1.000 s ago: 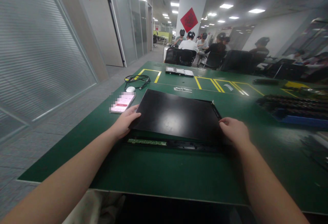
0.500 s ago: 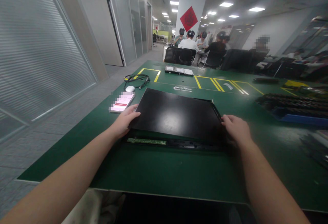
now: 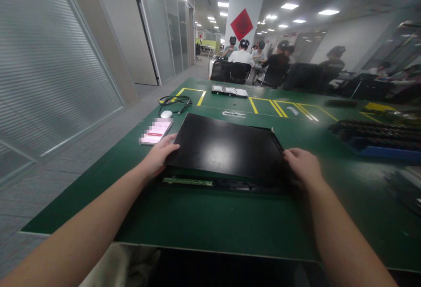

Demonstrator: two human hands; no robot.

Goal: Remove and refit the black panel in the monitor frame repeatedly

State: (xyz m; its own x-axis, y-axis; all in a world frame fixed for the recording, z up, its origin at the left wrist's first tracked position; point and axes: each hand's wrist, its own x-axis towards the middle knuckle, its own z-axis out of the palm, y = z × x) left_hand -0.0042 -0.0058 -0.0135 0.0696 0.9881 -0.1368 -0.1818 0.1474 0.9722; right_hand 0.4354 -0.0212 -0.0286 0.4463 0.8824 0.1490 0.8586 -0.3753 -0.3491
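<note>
A glossy black screen panel [image 3: 223,144] lies slightly turned over the green table in front of me. My left hand [image 3: 162,152] grips its left edge, thumb on top and the other fingers partly hidden beneath. At the right edge, my right hand [image 3: 301,163] is closed with its fingertips on the panel's rim. Along the near side, below the panel, shows a dark frame strip [image 3: 246,185] bearing a narrow green circuit board [image 3: 187,182]. Whether the panel is apart from the frame at the right side I cannot tell.
On the green table [image 3: 204,221] stand a phone [image 3: 157,131], a white mouse [image 3: 166,114] and a coiled black cable [image 3: 176,102] at left. Several drives [image 3: 229,90] lie farther back. A blue tray [image 3: 388,151] of dark parts is at right. People [image 3: 242,54] sit beyond.
</note>
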